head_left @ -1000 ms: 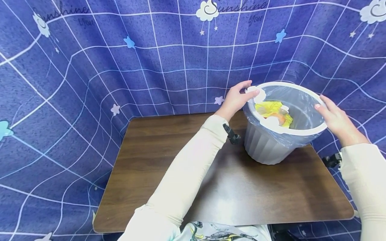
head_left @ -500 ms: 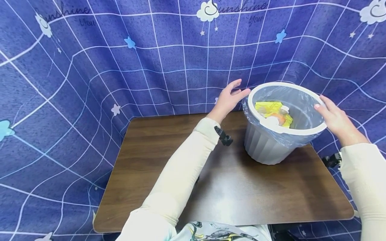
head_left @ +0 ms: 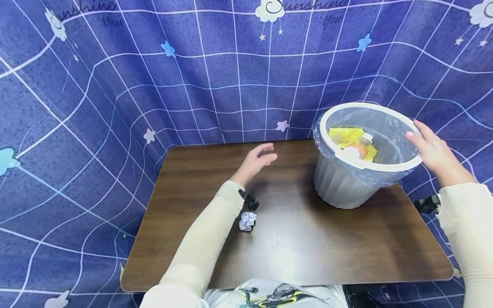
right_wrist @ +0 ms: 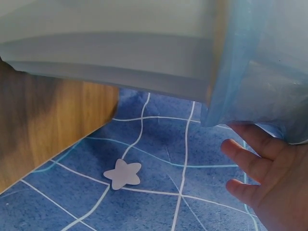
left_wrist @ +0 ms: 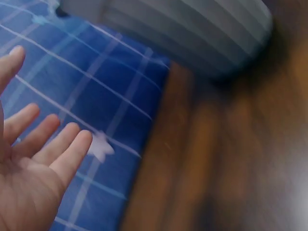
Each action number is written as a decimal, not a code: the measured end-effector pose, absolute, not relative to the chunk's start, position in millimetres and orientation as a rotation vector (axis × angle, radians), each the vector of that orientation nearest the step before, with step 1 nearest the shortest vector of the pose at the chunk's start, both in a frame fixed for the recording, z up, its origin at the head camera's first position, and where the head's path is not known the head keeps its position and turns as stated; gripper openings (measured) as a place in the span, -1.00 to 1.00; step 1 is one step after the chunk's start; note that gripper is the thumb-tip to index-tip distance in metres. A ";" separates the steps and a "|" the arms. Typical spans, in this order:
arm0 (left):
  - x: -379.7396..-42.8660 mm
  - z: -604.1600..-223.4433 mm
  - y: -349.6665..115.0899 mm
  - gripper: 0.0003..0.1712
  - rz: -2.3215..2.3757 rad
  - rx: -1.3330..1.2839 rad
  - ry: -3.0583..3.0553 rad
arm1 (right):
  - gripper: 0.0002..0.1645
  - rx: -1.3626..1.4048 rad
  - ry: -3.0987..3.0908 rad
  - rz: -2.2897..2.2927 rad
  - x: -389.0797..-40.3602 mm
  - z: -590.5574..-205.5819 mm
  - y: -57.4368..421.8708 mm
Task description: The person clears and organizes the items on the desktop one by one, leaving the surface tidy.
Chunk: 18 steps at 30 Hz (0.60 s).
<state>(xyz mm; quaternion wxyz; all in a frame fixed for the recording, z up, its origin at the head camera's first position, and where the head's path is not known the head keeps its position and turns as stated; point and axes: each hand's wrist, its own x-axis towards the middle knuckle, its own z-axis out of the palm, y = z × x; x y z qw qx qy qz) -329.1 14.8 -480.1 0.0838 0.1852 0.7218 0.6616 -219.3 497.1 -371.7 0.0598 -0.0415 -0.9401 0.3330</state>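
A grey ribbed trash can (head_left: 339,184) with a white rim and clear plastic liner stands at the table's right side. My right hand (head_left: 439,149) holds its right rim, thumb over the inner edge; in the right wrist view the fingers (right_wrist: 250,166) lie along the outside of the liner. My left hand (head_left: 254,162) hovers over the middle of the table, fingers loosely spread and holding nothing; the left wrist view shows its bare palm (left_wrist: 31,187). A crumpled paper ball (head_left: 247,221) lies on the table beside the left forearm.
Inside the can are a yellow wrapper (head_left: 346,134), a white round piece (head_left: 351,152) and other bits of trash. The brown wooden table (head_left: 192,184) has a blue patterned curtain (head_left: 215,72) behind it and at its sides.
A white round piece left the left hand at the can's rim. That hand then moved left and toward the person, and the paper ball came into view. The right hand stayed at the rim.
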 end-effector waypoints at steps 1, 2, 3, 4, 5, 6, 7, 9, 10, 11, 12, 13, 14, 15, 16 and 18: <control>-326.1 -489.7 7.1 -0.39 1.946 0.550 2.156 | -0.18 -0.126 -2.844 1.014 -219.4 -371.8 497.2; -323.3 -500.2 -0.7 -0.39 1.927 0.542 2.144 | -0.18 -0.127 -2.844 1.019 -219.6 -372.0 497.4; -320.3 -510.5 -8.2 -0.39 1.906 0.536 2.134 | -0.18 -0.126 -2.846 1.019 -219.9 -372.1 497.6; -316.6 -519.5 -15.4 -0.40 1.877 0.526 2.129 | -0.18 -0.128 -2.848 1.017 -220.1 -372.2 497.7; -313.2 -528.9 -22.7 -0.39 1.845 0.515 2.121 | -0.18 -0.127 -2.849 1.019 -220.4 -372.2 498.1; -309.4 -537.0 -29.6 -0.38 1.801 0.509 2.123 | -0.18 -0.127 -2.851 1.018 -220.6 -372.2 498.5; -305.6 -544.7 -36.4 -0.37 1.758 0.512 2.116 | -0.19 -0.127 -2.855 1.016 -220.8 -372.2 498.9; -299.7 -560.3 -49.1 -0.34 1.644 0.540 2.129 | -0.19 -0.128 -2.857 1.011 -221.4 -372.4 499.4; -297.1 -566.5 -54.5 -0.33 1.578 0.563 2.138 | -0.19 -0.130 -2.856 1.013 -221.5 -372.3 499.8; -295.0 -572.9 -59.9 -0.31 1.513 0.586 2.145 | -0.19 -0.132 -2.857 1.016 -221.6 -372.3 500.1; -292.6 -578.1 -64.6 -0.30 1.452 0.616 2.156 | -0.19 -0.134 -2.858 1.017 -221.7 -372.3 500.3; -290.3 -582.8 -68.9 -0.30 1.400 0.637 2.157 | -0.18 -0.136 -2.858 1.017 -221.8 -372.4 500.3; -288.0 -586.6 -72.7 -0.29 1.346 0.652 2.168 | -0.18 -0.138 -2.857 1.020 -221.8 -372.4 500.2; -285.3 -588.8 -75.7 -0.30 1.303 0.667 2.178 | -0.18 -0.140 -2.858 1.020 -221.6 -372.3 500.1; -283.2 -591.3 -78.7 -0.30 1.279 0.678 2.174 | -0.19 -0.140 -2.857 1.022 -221.4 -372.1 500.0; -279.0 -594.5 -83.5 -0.28 1.244 0.690 2.181 | -0.19 -0.143 -2.857 1.020 -220.6 -371.5 499.4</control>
